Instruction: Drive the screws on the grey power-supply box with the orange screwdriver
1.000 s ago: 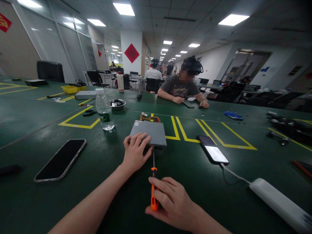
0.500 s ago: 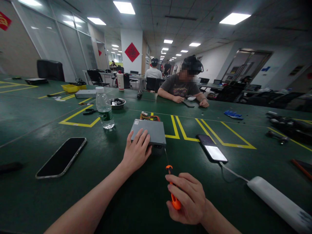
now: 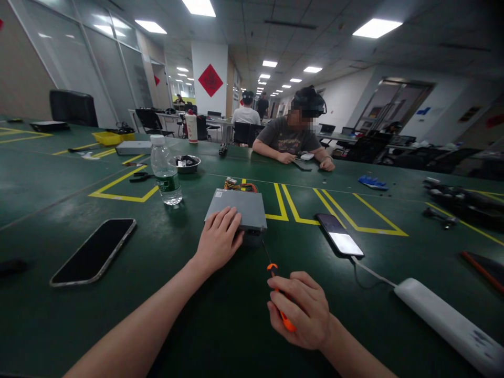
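Note:
A grey metal computer power supply lies on the green table, its bundle of coloured cables at the far side. My left hand holds it at the near left, fingers over the top and thumb by the front face. In my right hand is an orange and black screwdriver, gripped by its handle. Its thin shaft points away from me, and the tip reaches the lower right of the power supply's front face. Whether the tip sits in a screw is too small to tell.
A water bottle and metal bowl stand at the left behind a phone. At the right, another phone is cabled to a white power bank. A person sits across the table.
The view has shifted slightly. The power supply appears turned a little, with my left hand still on it. The screwdriver tip has come closer to its front face.

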Tool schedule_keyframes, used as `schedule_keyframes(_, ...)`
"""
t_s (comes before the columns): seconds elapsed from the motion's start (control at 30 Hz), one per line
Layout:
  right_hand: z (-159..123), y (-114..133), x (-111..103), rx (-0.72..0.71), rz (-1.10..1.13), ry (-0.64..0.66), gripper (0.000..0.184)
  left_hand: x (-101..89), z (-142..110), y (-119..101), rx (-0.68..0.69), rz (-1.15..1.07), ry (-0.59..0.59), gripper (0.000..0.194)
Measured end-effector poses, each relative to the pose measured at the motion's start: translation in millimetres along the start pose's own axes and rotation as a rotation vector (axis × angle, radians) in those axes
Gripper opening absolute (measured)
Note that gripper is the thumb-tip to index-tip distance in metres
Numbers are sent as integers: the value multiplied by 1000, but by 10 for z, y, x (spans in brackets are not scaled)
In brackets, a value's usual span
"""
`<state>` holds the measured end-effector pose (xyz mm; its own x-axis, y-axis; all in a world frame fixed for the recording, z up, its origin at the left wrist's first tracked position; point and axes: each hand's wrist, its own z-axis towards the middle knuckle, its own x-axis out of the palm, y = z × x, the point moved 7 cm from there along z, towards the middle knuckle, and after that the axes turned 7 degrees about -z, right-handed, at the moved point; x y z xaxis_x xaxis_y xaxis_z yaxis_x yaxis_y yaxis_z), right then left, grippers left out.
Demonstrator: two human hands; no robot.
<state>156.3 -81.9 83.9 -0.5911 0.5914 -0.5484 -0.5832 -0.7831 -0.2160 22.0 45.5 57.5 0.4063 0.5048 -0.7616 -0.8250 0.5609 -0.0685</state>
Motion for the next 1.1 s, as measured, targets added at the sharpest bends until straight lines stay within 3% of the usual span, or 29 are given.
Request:
schedule_keyframes(0.4,-1,-20,21,13,-19,0,10,-36,-14,20,-41,44,-15,37)
schedule_keyframes(0.73,34,-33,43,21,-63,13,9,-80,5,-21,23,4,-33,35)
schedule_keyframes(1.1,30,0,112,23,-37,87,10,-15,-11,-69,38,67,31,42)
